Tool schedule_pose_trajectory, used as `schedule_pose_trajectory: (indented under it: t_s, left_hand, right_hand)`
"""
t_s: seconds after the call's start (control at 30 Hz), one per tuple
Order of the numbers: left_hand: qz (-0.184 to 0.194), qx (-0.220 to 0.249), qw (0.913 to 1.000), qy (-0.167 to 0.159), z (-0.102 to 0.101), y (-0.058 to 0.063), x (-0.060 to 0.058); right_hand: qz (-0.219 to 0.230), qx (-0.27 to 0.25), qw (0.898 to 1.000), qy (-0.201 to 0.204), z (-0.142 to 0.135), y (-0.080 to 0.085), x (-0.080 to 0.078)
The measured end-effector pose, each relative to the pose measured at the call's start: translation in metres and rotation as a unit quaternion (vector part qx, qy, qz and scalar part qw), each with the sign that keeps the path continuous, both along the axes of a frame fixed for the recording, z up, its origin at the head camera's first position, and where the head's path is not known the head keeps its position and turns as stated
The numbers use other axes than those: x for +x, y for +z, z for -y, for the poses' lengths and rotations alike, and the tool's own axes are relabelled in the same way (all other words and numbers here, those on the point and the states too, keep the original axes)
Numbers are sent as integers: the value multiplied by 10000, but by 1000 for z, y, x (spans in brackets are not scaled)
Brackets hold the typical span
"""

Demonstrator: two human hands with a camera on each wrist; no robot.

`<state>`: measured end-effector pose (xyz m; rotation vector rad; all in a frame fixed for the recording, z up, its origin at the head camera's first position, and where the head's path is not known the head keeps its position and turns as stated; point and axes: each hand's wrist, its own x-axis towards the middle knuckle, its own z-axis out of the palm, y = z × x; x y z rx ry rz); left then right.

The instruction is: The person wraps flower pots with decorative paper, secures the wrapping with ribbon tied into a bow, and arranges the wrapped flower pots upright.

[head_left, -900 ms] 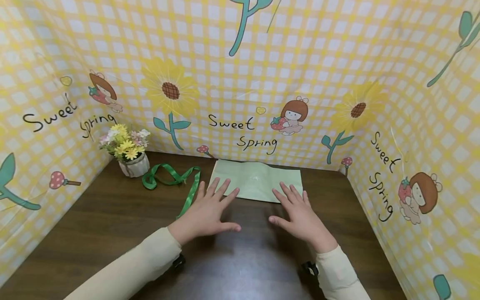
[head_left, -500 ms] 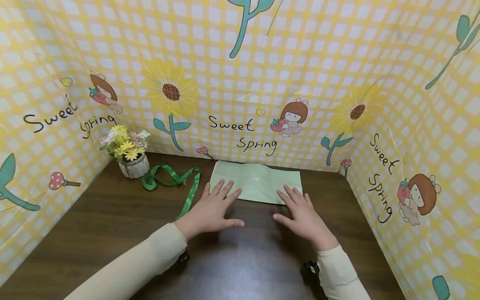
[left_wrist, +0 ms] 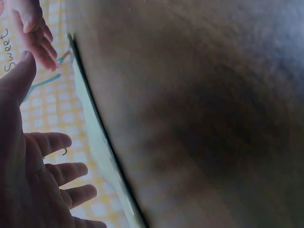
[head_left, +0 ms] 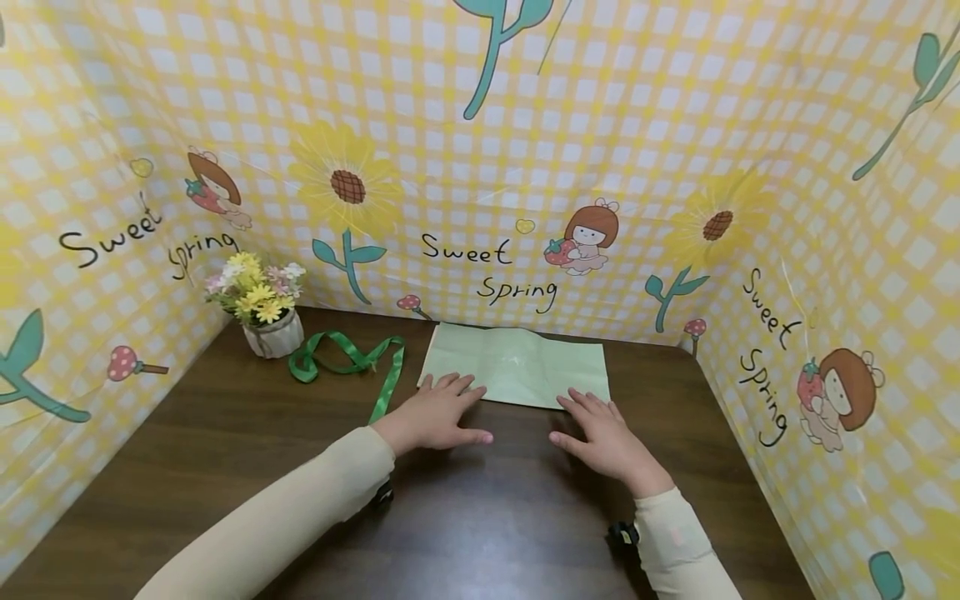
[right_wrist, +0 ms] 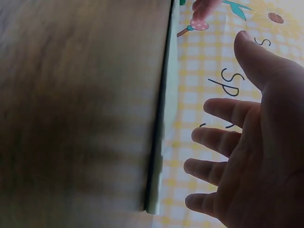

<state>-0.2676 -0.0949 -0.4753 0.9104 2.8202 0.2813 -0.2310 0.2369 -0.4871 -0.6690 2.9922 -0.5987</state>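
Note:
A light green folded sheet [head_left: 517, 365], paper- or cloth-like with faint creases, lies flat near the back wall in the head view. My left hand [head_left: 437, 415] is palm down with its fingertips over the sheet's front left corner and its thumb out to the side. At the front right corner my right hand [head_left: 606, 437] is held the same way, fingers straight. Neither hand grips anything. The left wrist view has the sheet [left_wrist: 95, 128] edge-on beyond spread fingers. Seen from the right wrist, its edge [right_wrist: 168, 109] stands beside the extended right fingers.
A green ribbon [head_left: 387, 392] lies in loose loops left of the sheet, its near end running behind the left hand. Further left, a small pot of artificial flowers [head_left: 273, 333] stands in the corner. A yellow checked cloth [head_left: 465, 167] walls the dark wooden table [head_left: 495, 517] on three sides.
Both hands have drawn back slightly toward the person, their fingertips now nearer the sheet's front edge. The left hand has also shifted a little right. Sheet, ribbon and flowerpot stay in place.

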Motion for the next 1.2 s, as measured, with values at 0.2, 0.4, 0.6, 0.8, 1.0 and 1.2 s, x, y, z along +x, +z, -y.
schedule_pose_trajectory:
  t_s: [0.2,0.4,0.6,0.8,1.0,1.2]
  left_hand:
    - [291,-54,9995,-140,-2,0,-5]
    - [427,-172,9983,-358,-6,-4,-13]
    - [622,-225,9974,-272,-9,-9,-17]
    - [728,-177,9971,-156,-10,-8,-21]
    - [538,-289,9980,-184,-15,-5,-21]
    - [257,-587,9978,-176,-21,-6,-21]
  right_hand:
    - [196,68,9998,69,1,-2,-6]
    - [146,84,9995,286,6,2,-20]
    - [244,15,9991,345,12,4,-30]
    - [567,115,9980,270,16,-2,-35]
    - [643,276,9973,213,16,-7,-37]
    - [501,406,9978,149,22,-7,-35]
